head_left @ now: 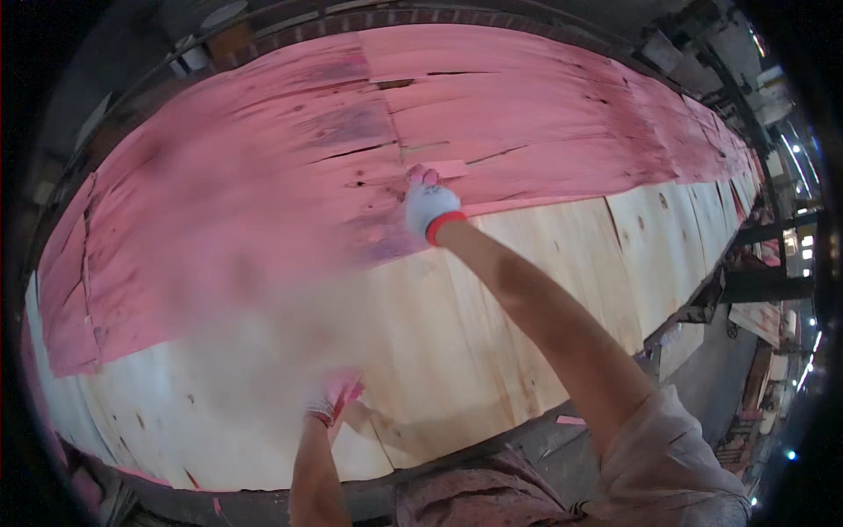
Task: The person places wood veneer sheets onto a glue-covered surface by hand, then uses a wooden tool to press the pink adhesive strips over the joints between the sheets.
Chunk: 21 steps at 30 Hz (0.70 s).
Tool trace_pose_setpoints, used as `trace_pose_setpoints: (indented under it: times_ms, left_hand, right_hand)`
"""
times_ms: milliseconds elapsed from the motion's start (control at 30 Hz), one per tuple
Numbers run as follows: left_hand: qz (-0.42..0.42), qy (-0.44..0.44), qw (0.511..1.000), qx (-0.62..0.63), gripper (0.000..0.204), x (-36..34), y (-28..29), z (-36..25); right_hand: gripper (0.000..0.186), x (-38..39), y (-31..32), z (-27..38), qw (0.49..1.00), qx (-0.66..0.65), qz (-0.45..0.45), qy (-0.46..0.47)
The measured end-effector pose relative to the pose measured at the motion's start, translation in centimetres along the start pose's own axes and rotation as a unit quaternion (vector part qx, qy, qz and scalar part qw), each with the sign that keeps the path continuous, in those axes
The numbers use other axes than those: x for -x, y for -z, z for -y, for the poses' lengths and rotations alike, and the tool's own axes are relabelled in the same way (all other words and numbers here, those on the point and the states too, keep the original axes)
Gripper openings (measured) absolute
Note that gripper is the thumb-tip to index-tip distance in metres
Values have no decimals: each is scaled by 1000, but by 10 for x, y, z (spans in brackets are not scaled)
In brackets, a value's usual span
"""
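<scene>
Pink-coated wood veneer sheets (509,105) spread over the far part of a wide layer, with cracks, gaps and dark patches in them. Along the near side lie pale bare veneer sheets (518,325). My right hand (432,205), in a white glove with a red cuff and pink-stained fingertips, reaches far across; its fingers are bent at a small pink veneer strip (451,169) lying by a seam. Low and nearer to me, my left hand (337,393) wears a pink-stained glove and is over the pale veneer. Its fingers are blurred, so their grip is unclear.
A hazy smear covers the left middle of the picture. Dark rails (773,285) and stacked boards (757,321) stand at the right. A pink scrap (571,421) lies by the near edge. Brickwork (421,16) runs behind the far edge.
</scene>
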<state>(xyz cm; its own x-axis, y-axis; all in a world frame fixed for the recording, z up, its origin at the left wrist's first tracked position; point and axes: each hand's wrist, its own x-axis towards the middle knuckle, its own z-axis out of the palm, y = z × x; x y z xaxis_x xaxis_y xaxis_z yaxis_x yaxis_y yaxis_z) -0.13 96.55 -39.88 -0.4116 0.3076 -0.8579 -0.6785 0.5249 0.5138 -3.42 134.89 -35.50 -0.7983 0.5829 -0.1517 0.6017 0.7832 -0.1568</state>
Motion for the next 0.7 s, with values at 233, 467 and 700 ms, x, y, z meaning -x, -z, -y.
trace_pose_setpoints:
  times_ms: [233,467,700]
  left_hand:
    - [63,-50,997,-20,21,-8,2,5]
    - [52,27,986,155,23,-7,8,6]
    - [34,-54,998,3,30,-5,12,19]
  right_hand:
    - [17,-104,0,-87,678,-694,189,-151]
    - [49,68,28,-110,570,-792,172,-134]
    - [36,308,-18,-11,625,-677,318,-225]
